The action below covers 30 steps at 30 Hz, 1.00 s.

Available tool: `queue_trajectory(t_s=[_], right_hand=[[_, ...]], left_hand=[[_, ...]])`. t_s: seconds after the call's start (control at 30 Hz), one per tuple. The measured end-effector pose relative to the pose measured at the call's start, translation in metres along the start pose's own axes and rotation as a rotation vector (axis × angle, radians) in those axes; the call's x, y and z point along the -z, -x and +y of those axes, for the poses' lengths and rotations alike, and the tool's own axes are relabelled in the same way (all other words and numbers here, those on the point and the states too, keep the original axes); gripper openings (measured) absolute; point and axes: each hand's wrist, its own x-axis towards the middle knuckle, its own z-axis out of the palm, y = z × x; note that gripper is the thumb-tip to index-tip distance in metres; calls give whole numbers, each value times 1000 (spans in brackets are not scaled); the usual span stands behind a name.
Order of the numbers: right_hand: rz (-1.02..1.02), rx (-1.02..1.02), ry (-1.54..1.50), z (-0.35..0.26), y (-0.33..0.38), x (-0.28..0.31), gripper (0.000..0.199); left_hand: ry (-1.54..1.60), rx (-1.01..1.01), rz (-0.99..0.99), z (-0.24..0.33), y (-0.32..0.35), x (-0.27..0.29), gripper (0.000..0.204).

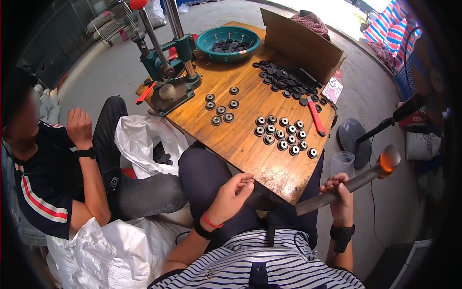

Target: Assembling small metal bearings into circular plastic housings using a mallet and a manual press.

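A seated co-worker (53,164) in a dark shirt rests at the far left, beside a white plastic sack (144,139). The person's left hand (231,195) lies loosely curled and empty on their thigh, near the wooden table (231,139) edge. On the table sit rows of small black round parts (284,135). The right hand (339,192) grips a metal lever handle (351,185) with an orange knob, off the table's right side.

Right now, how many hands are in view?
3. The person's left hand rests open at the thigh; the right hand grips a metal lever; a co-worker's hand is raised at left, the other hidden.
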Motion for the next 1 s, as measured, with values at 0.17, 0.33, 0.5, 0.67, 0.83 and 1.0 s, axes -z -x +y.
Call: queue_trajectory(t_s=[0.17, 0.33, 0.5, 0.67, 0.83, 1.0], right_hand=[[-208, 3, -56, -10, -3, 13, 47], [-49, -45, 28, 12, -7, 33, 39], [208, 61, 174, 8, -15, 40, 56], [281, 247, 181, 8, -6, 72, 68], [206, -17, 501, -8, -14, 66, 46], [-227, -221, 863, -18, 1, 46, 36]], left_hand=[[-709, -238, -521, 86, -23, -18, 53], [-741, -195, -154, 61, -63, -30, 47], [-970, -330, 129, 20, -118, -42, 31], [-967, -390, 35, 2, -105, -59, 24], [-615, -570, -238, -11, -71, -92, 22], [-660, -539, -119, -24, -64, -93, 82]])
